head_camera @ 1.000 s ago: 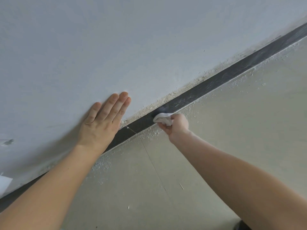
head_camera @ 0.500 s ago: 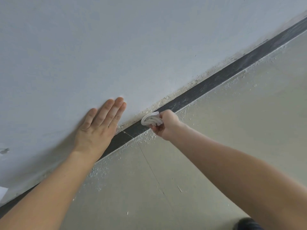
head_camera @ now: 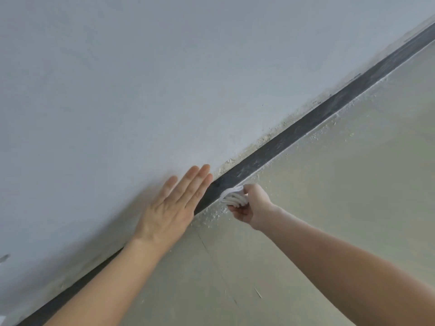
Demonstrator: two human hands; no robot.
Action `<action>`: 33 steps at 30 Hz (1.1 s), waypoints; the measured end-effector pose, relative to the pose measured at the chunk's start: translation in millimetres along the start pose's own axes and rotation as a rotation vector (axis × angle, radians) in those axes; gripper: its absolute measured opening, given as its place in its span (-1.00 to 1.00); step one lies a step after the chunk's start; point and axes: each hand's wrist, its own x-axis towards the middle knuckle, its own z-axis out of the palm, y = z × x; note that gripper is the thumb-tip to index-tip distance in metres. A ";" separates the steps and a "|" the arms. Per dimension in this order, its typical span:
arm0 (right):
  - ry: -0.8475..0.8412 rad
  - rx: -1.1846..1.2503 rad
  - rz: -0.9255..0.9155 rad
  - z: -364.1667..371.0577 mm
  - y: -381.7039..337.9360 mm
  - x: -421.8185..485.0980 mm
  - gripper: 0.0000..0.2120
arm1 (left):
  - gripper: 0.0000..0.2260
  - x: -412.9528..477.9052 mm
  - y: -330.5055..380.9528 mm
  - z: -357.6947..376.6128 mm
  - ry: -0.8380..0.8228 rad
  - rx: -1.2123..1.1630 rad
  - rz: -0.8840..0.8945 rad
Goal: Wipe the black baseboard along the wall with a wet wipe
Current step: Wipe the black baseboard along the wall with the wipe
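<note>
Wipe (head_camera: 233, 196) and right hand (head_camera: 250, 204) have slid back along the baseboard (head_camera: 294, 137) over the last second, so they now sit just beside the left hand (head_camera: 173, 204), where a moment ago a clear gap lay between them. The right hand has also turned the pad, and its stacked folds now face me. Its fingers and thumb curl round the wad and pinch it at the foot of the black strip, where strip meets floor (head_camera: 341, 220). From where I stand I can't quite tell whether the pad presses on the board or hangs a hair off it. The left hand lies flat on the wall (head_camera: 141, 90), fingers straight and together, holding nothing, its edge overlapping the top of the strip.

I'd read this as the return end of a stroke, or a refold to find a clean face. The job looks far from finished.

As for the baseboard, it runs as a narrow black band from lower left to upper right, between wall and floor. Right of the hands it shows grey smears and dusty streaks. Chipped plaster lines its top edge, and white crumbs (head_camera: 211, 215) lie along its foot.
</note>
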 end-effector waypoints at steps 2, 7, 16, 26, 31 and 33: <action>-0.062 0.039 -0.004 9.2 9.5 1.3 -0.76 | -0.29 28.1 2.2 -3.4 0.039 0.027 0.078; -0.077 0.151 -0.022 10.3 -14.4 5.7 -0.79 | -0.37 79.1 -11.1 -0.5 0.003 0.105 0.119; 0.082 0.264 -0.158 -34.3 -72.8 6.2 -0.85 | -0.29 81.8 -14.7 -3.4 -0.114 0.216 0.133; 0.023 0.062 -0.143 -37.7 -32.4 -15.8 -0.96 | -0.28 81.5 -14.2 -4.9 -0.139 0.233 0.126; -0.195 0.012 -0.067 -6.3 -8.8 -0.6 -0.83 | -0.28 82.1 -14.2 -6.6 -0.132 0.266 0.134; -0.120 0.069 -0.099 -4.7 -19.8 10.8 -0.69 | -0.28 82.9 -14.3 -7.0 -0.135 0.251 0.134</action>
